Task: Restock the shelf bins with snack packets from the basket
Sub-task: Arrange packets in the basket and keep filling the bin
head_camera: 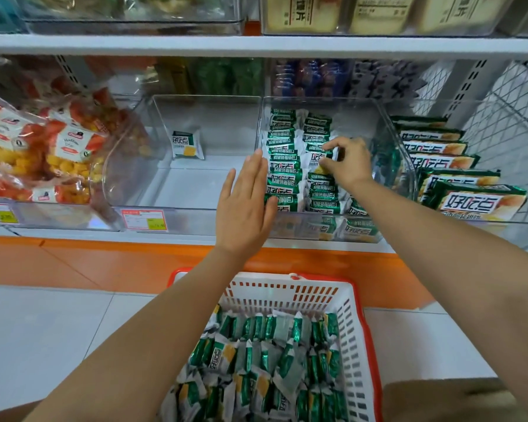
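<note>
Shelf (177, 239): white lip with an orange band beneath it, carrying rigid clear plastic bins.

Right bin (360, 117): holds two rows of snack packets (282, 166) in glossy green-and-white foil wrap. They are flat, rectangular and stand on edge. Both rows run from near to far, and each packet's long axis lies left to right across the bin.

Left hand (244, 205): flat, with its fingers (256, 169) straight and together. They press against the left ends of the left row and point to the far side.

Right hand (348, 164): curled, with its fingers (333, 146) and thumb pinching one packet (318, 161) in the right row, about midway along it. That packet's white face with a yellow picture tilts up toward the near side.

Left bin (214, 117): one lone packet (187, 144) stands upright near the far wall, its printed face toward the near side.

Basket (287, 295): on the floor below the shelf, slotted white plastic walls with a red rim. It holds a loose heap of the same packets (256, 360) lying at mixed angles.

Right of the bins: larger green packs (457, 184) stacked in a leaning row.

Left: clear crinkled bags (43, 147) of orange and yellow pieces.

A price tag (144, 219) is fixed to the front of the left bin.
</note>
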`<state>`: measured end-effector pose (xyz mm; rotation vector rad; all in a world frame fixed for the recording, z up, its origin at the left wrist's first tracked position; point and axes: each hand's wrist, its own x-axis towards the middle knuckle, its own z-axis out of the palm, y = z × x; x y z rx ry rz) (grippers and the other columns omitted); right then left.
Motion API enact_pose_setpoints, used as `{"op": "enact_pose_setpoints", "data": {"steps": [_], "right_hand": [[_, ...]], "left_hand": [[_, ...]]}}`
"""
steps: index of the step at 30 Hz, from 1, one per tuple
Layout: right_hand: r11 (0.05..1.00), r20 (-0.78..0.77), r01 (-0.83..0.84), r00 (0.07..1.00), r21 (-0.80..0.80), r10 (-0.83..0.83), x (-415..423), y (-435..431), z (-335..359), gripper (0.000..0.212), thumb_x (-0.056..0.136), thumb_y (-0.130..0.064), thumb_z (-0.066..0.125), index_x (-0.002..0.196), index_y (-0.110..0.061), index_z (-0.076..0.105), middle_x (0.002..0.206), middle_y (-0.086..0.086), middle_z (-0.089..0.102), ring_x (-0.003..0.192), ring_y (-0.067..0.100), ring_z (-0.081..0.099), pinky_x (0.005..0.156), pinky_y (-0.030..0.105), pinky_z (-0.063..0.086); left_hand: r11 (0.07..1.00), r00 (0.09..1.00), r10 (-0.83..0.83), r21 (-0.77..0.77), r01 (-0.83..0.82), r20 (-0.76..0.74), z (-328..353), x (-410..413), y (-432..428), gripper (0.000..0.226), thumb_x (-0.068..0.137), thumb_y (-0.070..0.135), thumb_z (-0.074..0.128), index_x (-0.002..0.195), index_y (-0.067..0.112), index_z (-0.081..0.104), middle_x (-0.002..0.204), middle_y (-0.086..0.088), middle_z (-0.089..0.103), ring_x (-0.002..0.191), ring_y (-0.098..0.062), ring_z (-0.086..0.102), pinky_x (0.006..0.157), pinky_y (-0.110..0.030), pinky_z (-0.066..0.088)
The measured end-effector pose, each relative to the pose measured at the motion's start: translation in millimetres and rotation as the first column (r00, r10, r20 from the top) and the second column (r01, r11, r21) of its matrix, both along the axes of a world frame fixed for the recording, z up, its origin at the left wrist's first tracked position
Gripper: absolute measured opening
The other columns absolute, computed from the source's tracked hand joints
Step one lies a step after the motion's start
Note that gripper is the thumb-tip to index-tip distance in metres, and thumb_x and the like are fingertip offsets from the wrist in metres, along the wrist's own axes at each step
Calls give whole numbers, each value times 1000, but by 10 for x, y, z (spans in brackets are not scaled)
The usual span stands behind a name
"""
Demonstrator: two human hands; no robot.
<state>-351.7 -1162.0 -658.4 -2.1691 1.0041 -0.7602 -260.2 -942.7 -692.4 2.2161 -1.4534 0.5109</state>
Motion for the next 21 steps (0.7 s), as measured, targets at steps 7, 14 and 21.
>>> {"op": "enact_pose_setpoints", "data": {"steps": [7,14,21], "right_hand": [[999,2,-16,1000,-48,16,-201,205,164,50,84,-19,75,129,-15,56,136,12,43,122,27,48,105,27,33],[979,225,-195,952,-65,205,-475,860,263,14,93,-13,61,106,-17,66,103,-2,58,79,4,55,77,22,46],[933,295,-351,886,-73,357,-474,1741,-146,11,93,-11,60,96,-7,71,71,-12,59,62,-2,52,59,10,37]], "left_hand": [[999,996,-16,36,19,-84,172,-55,96,60,100,36,21,151,7,31,161,-6,25,147,-21,25,121,-47,16],[999,999,-24,28,25,-40,215,-208,421,52,96,27,35,142,5,45,147,-11,46,136,-27,41,117,-47,25],[999,999,-6,35,7,-45,-112,-218,1060,54,88,20,37,137,1,47,138,-16,51,127,-31,45,109,-47,34]]}}
